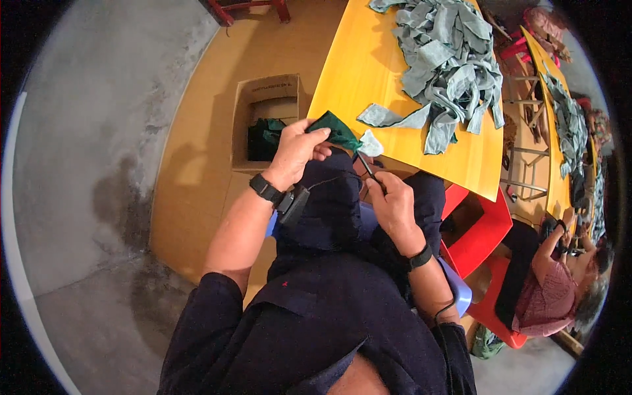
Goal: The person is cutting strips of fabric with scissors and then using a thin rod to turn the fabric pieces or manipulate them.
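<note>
My left hand [296, 151] pinches a dark green velvety cloth strip [334, 130] between thumb and fingers, over my lap at the table's near edge. A pale grey-green end [370, 143] shows at the strip's right side, where the cloth narrows. My right hand [395, 205] is closed around a thin dark rod-like tool [366, 164], its tip against the strip beside the pale end. Whether the tip is inside the cloth I cannot tell. On the yellow table [342, 79] lies a large heap of pale grey-green cloth strips [447, 59], one stretching toward my hands.
A cardboard box [238, 141] with dark green cloth pieces [263, 139] inside stands on the floor at the left. Red plastic stools [484, 230] are at the right. Beyond them, a person [546, 296] sits at another yellow table [558, 187] bearing similar strips.
</note>
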The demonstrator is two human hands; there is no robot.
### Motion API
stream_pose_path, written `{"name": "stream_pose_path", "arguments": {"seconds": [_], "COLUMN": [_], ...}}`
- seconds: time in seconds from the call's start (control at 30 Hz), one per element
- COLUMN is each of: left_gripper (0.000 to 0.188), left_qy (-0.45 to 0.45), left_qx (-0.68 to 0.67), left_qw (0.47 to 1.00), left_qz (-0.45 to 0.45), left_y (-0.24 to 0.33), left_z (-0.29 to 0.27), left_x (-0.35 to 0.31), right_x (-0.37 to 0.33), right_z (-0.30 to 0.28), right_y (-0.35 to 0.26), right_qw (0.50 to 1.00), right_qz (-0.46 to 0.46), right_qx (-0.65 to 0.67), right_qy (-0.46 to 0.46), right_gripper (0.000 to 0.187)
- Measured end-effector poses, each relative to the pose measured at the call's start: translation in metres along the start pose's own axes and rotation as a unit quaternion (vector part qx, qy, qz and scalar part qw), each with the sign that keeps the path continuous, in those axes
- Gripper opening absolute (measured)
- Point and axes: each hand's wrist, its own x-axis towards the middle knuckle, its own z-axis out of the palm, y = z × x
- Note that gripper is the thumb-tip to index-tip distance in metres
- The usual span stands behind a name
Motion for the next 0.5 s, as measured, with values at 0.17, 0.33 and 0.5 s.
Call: {"name": "stream_pose_path", "arguments": {"seconds": [0.17,0.33,0.5], "left_gripper": [0.026,0.027,0.029], "left_qy": [-0.009,-0.007,-0.023], "left_qx": [-0.015,0.013,0.098], "left_qw": [1.0,1.0,0.994], "left_qz": [0.013,0.022,0.038], "left_y": [-0.007,-0.003,-0.005], "left_z": [0.006,0.012,0.023], "left_x": [-0.001,-0.01,-0.02], "right_x": [-0.001,-0.001,0.0], "right_z": [-0.001,0.0,0.002], "right_y": [0.004,0.005,0.0], "right_qw": [1.0,1.0,1.0], "right_qz": [-0.012,-0.012,0.008], "right_qx": [0.014,0.011,-0.018], "right_qy": [0.006,-0.002,-0.004], "right_gripper": [0.012,0.012,0.012]}}
